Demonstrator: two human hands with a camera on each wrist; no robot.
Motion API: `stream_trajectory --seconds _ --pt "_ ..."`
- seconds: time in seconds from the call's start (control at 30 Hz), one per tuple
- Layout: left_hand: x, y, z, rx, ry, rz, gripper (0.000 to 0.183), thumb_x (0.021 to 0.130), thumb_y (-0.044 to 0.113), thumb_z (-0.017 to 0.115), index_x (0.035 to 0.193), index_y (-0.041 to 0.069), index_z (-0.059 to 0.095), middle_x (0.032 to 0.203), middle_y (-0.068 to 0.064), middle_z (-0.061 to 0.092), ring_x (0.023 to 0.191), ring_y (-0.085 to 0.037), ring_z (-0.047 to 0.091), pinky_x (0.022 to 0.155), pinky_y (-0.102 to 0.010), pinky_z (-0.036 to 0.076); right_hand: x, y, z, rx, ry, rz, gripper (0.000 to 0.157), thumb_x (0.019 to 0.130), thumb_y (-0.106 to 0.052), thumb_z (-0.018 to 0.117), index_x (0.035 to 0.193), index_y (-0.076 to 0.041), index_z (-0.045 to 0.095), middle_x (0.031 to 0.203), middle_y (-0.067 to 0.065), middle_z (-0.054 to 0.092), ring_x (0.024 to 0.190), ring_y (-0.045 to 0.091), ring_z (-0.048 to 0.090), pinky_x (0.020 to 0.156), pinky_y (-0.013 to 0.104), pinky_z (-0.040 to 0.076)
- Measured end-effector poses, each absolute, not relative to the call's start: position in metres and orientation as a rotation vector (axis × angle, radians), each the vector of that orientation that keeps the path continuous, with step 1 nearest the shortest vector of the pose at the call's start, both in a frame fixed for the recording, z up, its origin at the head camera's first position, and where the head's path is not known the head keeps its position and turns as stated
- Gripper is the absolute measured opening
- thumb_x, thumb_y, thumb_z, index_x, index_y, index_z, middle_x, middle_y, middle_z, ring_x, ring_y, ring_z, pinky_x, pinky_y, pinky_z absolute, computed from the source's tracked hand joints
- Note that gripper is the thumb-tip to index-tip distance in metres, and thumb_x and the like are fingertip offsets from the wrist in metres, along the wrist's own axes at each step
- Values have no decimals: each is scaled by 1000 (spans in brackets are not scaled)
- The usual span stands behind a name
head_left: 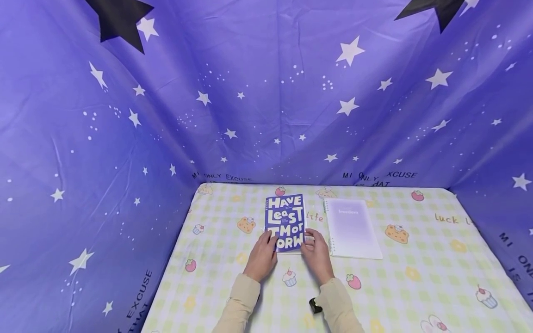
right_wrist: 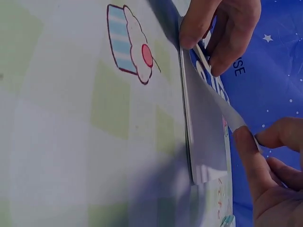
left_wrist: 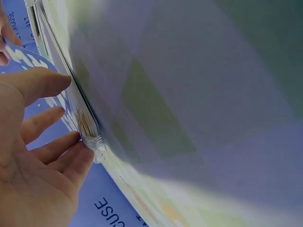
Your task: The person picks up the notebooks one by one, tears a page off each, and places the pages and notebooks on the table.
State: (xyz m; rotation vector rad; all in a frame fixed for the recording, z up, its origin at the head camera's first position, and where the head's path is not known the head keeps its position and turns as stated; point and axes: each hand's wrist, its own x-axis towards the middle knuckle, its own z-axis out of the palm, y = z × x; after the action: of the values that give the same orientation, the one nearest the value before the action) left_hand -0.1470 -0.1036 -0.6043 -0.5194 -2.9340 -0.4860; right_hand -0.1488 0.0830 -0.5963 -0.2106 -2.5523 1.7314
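A spiral notebook (head_left: 285, 222) with a blue cover and big white letters lies on the table in front of me. My right hand (head_left: 318, 256) pinches the lower right part of its cover between thumb and finger. In the right wrist view, that cover (right_wrist: 226, 108) is bent up off the pale page (right_wrist: 208, 146) beneath. My left hand (head_left: 261, 256) is at the lower left of the notebook, by the binding. Its fingertips touch the clear coil (left_wrist: 97, 143) in the left wrist view, while the thumb lies over the notebook's near edge.
To the right lies a second spiral notebook (head_left: 354, 233), pale purple, marked "freedom". A checked tablecloth (head_left: 433, 259) printed with cakes, bears and strawberries covers the table. Purple star-patterned curtains (head_left: 266, 138) hang behind and on both sides. A small black object (head_left: 315, 305) is beside my right sleeve.
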Motion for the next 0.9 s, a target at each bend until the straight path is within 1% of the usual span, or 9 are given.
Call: stream_trajectory --seconds 0.17,0.27,0.37,0.53,0.6,0.73,0.9 --pt "-148 -103 -603 -494 -2955 -523 50 89 12 69 136 2 57 143 -20 51 136 -32 47 115 -42 39 -150 80 -595 -218 -2485 1848 54 86 2 65 138 0 49 128 18 59 99 28 68 83 27 59" --pt "-148 -103 -602 -491 -2959 -521 49 89 13 70 135 2 57 143 -20 51 135 -32 47 115 -42 39 -150 77 -594 -213 -2467 1909 52 87 1 64 137 -2 51 125 18 62 96 25 69 79 23 59" --pt "-148 -104 -602 -489 -2962 -515 48 89 14 70 134 2 58 142 -19 52 135 -32 48 115 -41 39 -149 75 -591 -196 -2474 1938 48 88 0 62 135 -5 54 121 17 66 95 24 69 80 24 58" --pt "-148 -105 -600 -446 -2970 -606 49 88 14 70 135 4 58 142 -16 53 134 -30 49 115 -42 40 -149 70 -585 -151 -2460 1974 49 89 -1 61 137 -10 53 126 13 64 107 24 67 92 29 56" --pt "-149 -105 -599 -416 -2966 -694 50 87 12 70 135 5 58 142 -16 53 133 -32 49 114 -44 40 -149 68 -584 -116 -2434 1994 50 89 1 60 138 -8 52 127 14 63 111 26 65 96 30 55" --pt "-148 -103 -593 -358 -2966 -841 52 86 9 70 136 7 57 144 -16 52 133 -33 49 113 -47 40 -150 63 -584 -46 -2392 1998 51 88 6 59 138 -4 51 125 16 62 115 29 62 96 28 55" --pt "-148 -103 -591 -344 -2937 -881 51 88 10 70 136 7 56 144 -13 53 134 -31 49 114 -46 40 -151 59 -583 36 -2368 1976 51 88 8 60 137 -1 51 123 18 62 115 32 61 97 29 54"
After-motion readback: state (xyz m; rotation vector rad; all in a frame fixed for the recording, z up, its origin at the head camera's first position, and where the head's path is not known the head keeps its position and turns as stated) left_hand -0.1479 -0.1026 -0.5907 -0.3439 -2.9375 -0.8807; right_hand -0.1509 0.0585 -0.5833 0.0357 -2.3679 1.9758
